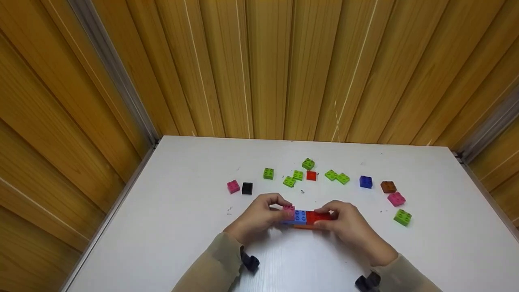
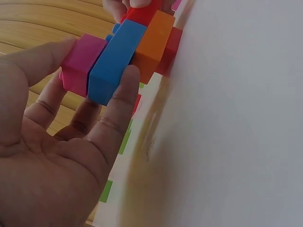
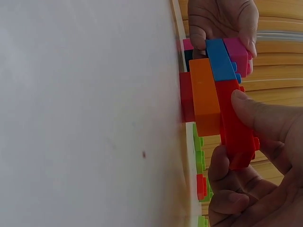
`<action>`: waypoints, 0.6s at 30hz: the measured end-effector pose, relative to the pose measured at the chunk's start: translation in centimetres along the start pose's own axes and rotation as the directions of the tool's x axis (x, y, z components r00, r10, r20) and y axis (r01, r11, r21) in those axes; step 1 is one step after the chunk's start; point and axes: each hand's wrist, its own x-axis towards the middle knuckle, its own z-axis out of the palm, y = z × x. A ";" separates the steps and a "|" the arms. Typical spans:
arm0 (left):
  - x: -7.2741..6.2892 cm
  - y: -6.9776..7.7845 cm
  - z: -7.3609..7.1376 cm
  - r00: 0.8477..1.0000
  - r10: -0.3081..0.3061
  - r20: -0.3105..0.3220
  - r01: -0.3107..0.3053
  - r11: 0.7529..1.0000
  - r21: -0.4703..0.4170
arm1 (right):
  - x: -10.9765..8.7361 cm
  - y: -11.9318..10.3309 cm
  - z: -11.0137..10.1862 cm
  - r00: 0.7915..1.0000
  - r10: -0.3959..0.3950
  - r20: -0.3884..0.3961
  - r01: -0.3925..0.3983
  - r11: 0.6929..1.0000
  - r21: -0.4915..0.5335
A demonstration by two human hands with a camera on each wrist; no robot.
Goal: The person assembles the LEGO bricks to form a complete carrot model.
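A stack of toy building bricks stands on the white table between the two hands. In the right wrist view, a lower red brick (image 3: 187,97) sits under an orange brick (image 3: 205,94). A long blue brick (image 1: 300,217) and a long red brick (image 1: 310,217) lie end to end over the orange one. On the blue brick's left end is a pink brick (image 1: 289,208). My left hand (image 1: 257,215) pinches the pink brick, one finger touching the blue brick's underside. My right hand (image 1: 350,223) grips the red brick's right end between thumb and fingers.
Beyond the hands lie several loose green bricks (image 1: 308,164) and a small red brick (image 1: 311,175). A pink brick (image 1: 233,186) and a black brick (image 1: 247,188) are at left. To the right are blue (image 1: 365,181), brown (image 1: 388,187), pink and green bricks. Panelled walls enclose the table.
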 end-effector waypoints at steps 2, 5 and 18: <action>-0.1 0.1 0.1 1.000 0.000 -0.006 0.000 1.000 -0.001 | 0.0 0.0 0.0 1.000 0.011 -0.004 -0.011 1.000 0.000; -0.1 0.3 0.2 1.000 -0.002 -0.015 0.002 1.000 -0.002 | 0.1 0.0 0.1 1.000 0.020 0.003 -0.020 1.000 -0.003; -0.2 0.2 0.0 1.000 0.005 -0.007 -0.004 1.000 0.020 | -0.6 -0.1 -3.8 0.995 -0.002 0.098 0.000 1.000 0.029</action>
